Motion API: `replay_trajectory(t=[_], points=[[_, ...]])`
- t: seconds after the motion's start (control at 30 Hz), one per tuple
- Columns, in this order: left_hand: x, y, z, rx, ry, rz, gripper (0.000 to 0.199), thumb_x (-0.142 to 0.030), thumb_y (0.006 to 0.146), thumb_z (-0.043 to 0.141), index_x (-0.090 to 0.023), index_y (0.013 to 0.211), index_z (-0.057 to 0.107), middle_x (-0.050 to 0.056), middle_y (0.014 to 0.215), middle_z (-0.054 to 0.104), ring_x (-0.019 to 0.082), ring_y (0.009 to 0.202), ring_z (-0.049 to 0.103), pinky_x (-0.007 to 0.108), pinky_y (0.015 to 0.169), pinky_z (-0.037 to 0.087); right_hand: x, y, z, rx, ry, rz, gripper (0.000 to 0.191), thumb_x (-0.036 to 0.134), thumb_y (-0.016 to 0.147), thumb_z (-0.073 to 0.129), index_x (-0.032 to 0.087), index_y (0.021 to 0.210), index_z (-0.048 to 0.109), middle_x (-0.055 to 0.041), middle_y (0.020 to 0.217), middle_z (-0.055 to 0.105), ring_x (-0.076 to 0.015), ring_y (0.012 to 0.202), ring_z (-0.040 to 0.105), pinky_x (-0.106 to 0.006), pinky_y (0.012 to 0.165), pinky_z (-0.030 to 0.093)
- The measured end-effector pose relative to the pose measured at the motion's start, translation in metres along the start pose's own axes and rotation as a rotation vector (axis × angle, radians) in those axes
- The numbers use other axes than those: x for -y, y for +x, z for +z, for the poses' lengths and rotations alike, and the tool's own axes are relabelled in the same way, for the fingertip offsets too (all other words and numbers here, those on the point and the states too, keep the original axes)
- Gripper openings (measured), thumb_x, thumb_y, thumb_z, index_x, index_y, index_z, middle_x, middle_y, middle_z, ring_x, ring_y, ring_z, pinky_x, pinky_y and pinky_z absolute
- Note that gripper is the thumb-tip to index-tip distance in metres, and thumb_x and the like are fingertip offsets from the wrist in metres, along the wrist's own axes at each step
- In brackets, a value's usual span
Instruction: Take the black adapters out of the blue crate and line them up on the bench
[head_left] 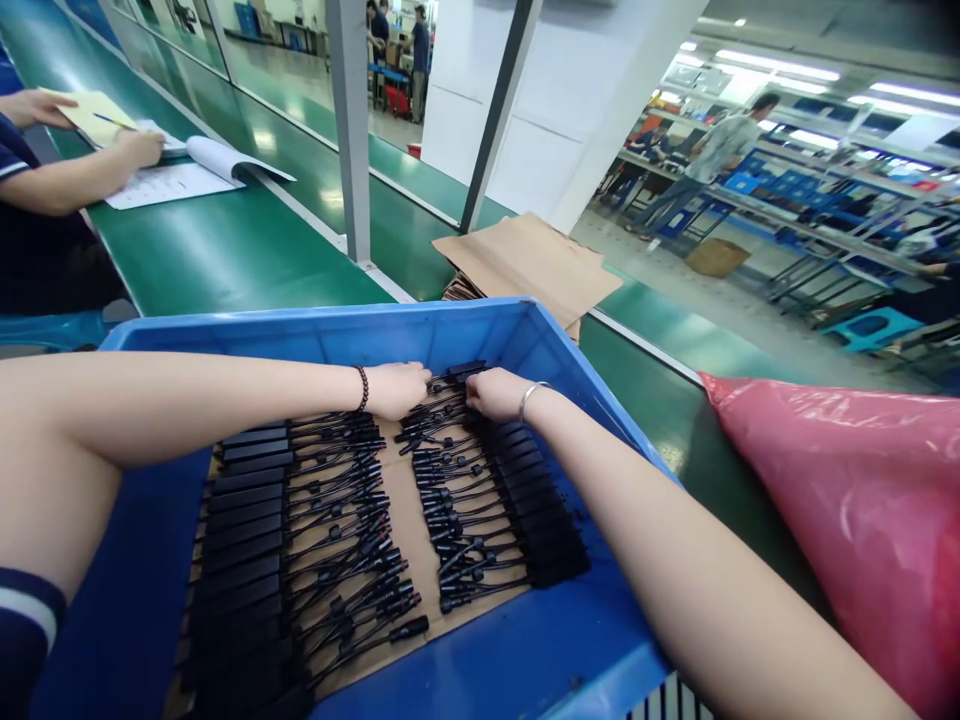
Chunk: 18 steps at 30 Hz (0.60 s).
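Inside a blue plastic bin, my left hand reaches to the far end with its fingers pinched together at the plug end of a black cable. Close by on the right, my right hand is curled closed over the box end of the far cables; its fingertips are partly hidden. Between the hands lies a flat black box with a short lead. Two rows of black boxes with cables fill the bin, a left row and a right row, plugs facing inward. Brown cardboard shows under them.
Brown cardboard sheets are stacked behind the bin on the green conveyor. A pink plastic bag bulges at the right. Across the belt on the left, another person's hand holds a pen over papers. A grey post rises behind the bin.
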<state>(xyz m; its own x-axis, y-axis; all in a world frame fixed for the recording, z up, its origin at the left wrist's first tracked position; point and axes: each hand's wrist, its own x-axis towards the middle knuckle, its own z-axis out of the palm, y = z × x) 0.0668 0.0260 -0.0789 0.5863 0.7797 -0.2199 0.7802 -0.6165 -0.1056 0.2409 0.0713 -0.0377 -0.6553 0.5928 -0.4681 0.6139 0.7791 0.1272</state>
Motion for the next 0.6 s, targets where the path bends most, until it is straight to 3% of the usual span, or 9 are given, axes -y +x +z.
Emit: replay_trajectory(t=[0.13, 0.27, 0.4, 0.5, 0.6], points=[[-0.008, -0.006, 0.003, -0.031, 0.001, -0.051, 0.021, -0.015, 0.073, 0.047, -0.009, 0.084, 0.064, 0.016, 0.095, 0.053, 0.026, 0.089, 0.051, 0.033, 0.070, 0.045, 0.001, -0.001, -0.001, -0.054, 0.057, -0.007, 0.025, 0.023, 0.085, 0.046, 0.013, 0.102, 0.062, -0.0125, 0.102, 0.064, -0.0202, 0.095, 0.060, -0.025, 0.080, 0.043], [-0.012, -0.009, -0.013, -0.035, 0.018, -0.178, 0.024, -0.016, 0.074, 0.046, -0.009, 0.091, 0.061, 0.016, 0.093, 0.054, 0.026, 0.081, 0.056, 0.033, 0.063, 0.047, 0.000, -0.004, -0.004, -0.083, 0.104, 0.005, 0.028, 0.015, 0.082, 0.047, 0.015, 0.107, 0.061, -0.0114, 0.105, 0.064, -0.0180, 0.094, 0.060, -0.021, 0.077, 0.044], [-0.011, -0.010, -0.032, -0.197, -0.094, -0.200, 0.027, -0.020, 0.082, 0.036, -0.014, 0.096, 0.059, 0.011, 0.086, 0.060, 0.022, 0.074, 0.060, 0.034, 0.067, 0.048, 0.001, -0.010, -0.012, -0.126, 0.094, -0.053, 0.027, 0.013, 0.079, 0.049, 0.013, 0.103, 0.062, -0.0117, 0.103, 0.064, -0.0211, 0.095, 0.060, -0.024, 0.076, 0.044], [-0.006, -0.005, -0.028, -0.350, -0.330, -0.127, 0.027, -0.031, 0.083, 0.041, -0.020, 0.098, 0.060, 0.007, 0.097, 0.063, 0.023, 0.090, 0.060, 0.036, 0.083, 0.047, -0.001, -0.012, -0.017, -0.194, 0.089, -0.075, 0.027, 0.011, 0.081, 0.047, 0.011, 0.104, 0.060, -0.0125, 0.103, 0.064, -0.0211, 0.096, 0.060, -0.025, 0.079, 0.044], [-0.006, 0.003, -0.006, -0.391, -0.858, -0.211, 0.037, -0.047, 0.075, 0.053, -0.020, 0.101, 0.060, 0.005, 0.100, 0.065, 0.022, 0.090, 0.061, 0.036, 0.085, 0.049, -0.004, -0.012, -0.021, -0.214, 0.092, -0.044, 0.023, 0.013, 0.082, 0.049, 0.010, 0.100, 0.062, -0.0118, 0.101, 0.065, -0.0204, 0.094, 0.060, -0.025, 0.076, 0.045]])
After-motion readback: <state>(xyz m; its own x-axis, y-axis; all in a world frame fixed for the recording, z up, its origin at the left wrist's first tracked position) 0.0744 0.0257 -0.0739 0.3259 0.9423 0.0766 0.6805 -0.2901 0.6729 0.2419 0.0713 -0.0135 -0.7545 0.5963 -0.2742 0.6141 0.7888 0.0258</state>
